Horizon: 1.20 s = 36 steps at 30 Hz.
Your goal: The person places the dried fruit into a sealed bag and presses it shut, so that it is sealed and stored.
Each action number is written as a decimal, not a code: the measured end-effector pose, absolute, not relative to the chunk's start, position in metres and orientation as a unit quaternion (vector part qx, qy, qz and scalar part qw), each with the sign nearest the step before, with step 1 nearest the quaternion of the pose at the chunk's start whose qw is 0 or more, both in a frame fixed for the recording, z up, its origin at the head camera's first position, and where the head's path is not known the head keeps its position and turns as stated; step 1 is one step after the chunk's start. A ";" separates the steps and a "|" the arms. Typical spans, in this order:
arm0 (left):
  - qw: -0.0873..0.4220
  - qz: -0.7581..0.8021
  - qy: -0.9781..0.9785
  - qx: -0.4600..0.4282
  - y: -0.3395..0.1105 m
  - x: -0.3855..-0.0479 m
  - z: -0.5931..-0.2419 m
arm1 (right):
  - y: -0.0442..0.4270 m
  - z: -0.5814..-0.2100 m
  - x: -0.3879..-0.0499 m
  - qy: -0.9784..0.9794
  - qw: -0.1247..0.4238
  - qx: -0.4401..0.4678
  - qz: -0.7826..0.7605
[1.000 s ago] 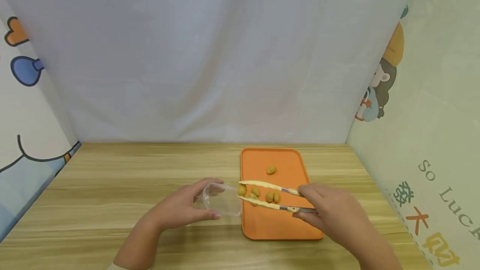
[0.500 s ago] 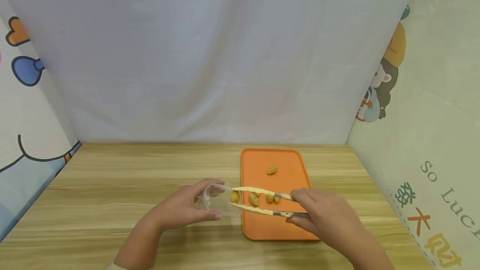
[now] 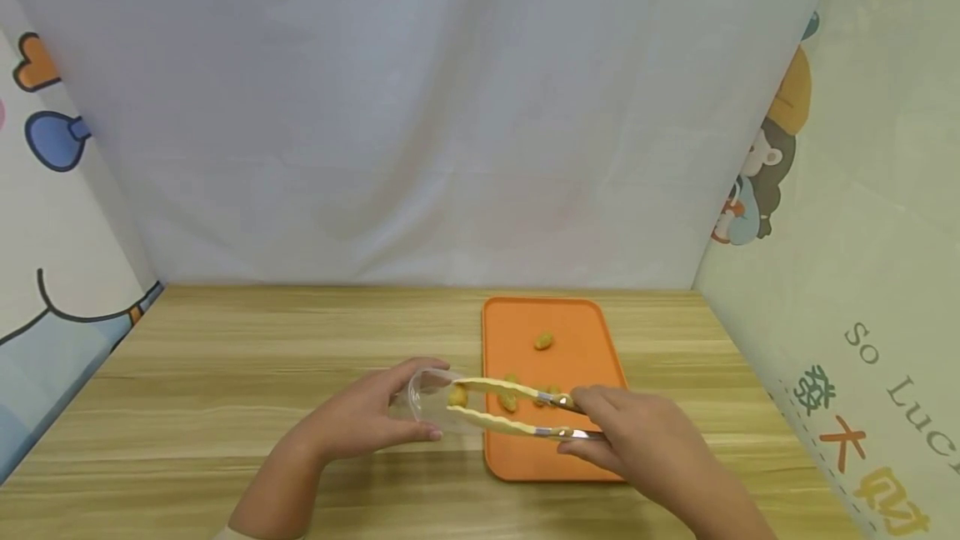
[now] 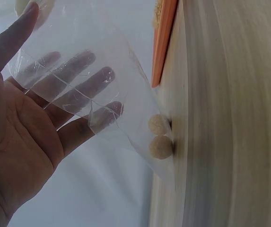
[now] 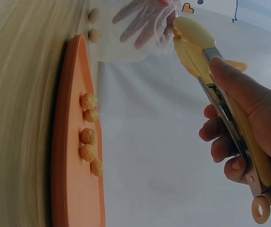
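My left hand spreads the mouth of a clear plastic bag; in the left wrist view its straight fingers show through the film. Two round balls lie low in the bag, near the tabletop. My right hand grips metal tongs with cream tips. Between those tips sits a golden-brown, wrinkled ball, at the bag's mouth. In the right wrist view the tongs' heads largely hide it. More golden-brown balls rest on the orange tray beneath the tongs.
The tray lies on a wood-grain table, right of the bag. One ball sits apart toward the tray's far end. A pale cloth hangs behind the table, and printed panels stand at both sides.
My right hand has moved left with the tongs, carrying the ball from the tray's left edge into the bag's mouth. My left hand and the bag stay nearly still.
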State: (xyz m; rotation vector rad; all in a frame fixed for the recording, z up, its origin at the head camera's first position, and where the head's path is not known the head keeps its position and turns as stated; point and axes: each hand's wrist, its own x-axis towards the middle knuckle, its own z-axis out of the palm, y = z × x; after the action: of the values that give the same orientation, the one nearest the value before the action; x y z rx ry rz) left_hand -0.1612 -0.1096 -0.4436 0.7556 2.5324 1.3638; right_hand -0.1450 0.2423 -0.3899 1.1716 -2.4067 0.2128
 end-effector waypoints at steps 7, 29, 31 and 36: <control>0.080 0.454 0.852 0.249 -0.109 -0.160 -0.445 | 0.239 -0.395 -0.145 -0.877 0.232 0.416 0.068; 0.092 0.443 0.858 0.242 -0.110 -0.162 -0.445 | 0.247 -0.387 -0.145 -0.917 0.202 0.336 0.076; 0.091 0.444 0.858 0.242 -0.110 -0.162 -0.446 | 0.249 -0.388 -0.146 -0.913 0.212 0.339 0.077; 0.087 0.438 0.861 0.246 -0.110 -0.162 -0.447 | 0.253 -0.388 -0.148 -0.908 0.223 0.346 0.081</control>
State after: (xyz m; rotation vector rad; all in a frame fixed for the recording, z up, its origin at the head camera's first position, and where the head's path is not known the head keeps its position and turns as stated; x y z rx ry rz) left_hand -0.1624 -0.1104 -0.4470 0.7323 2.5625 1.3029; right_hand -0.1482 0.2528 -0.3877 0.9549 -2.5077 0.2246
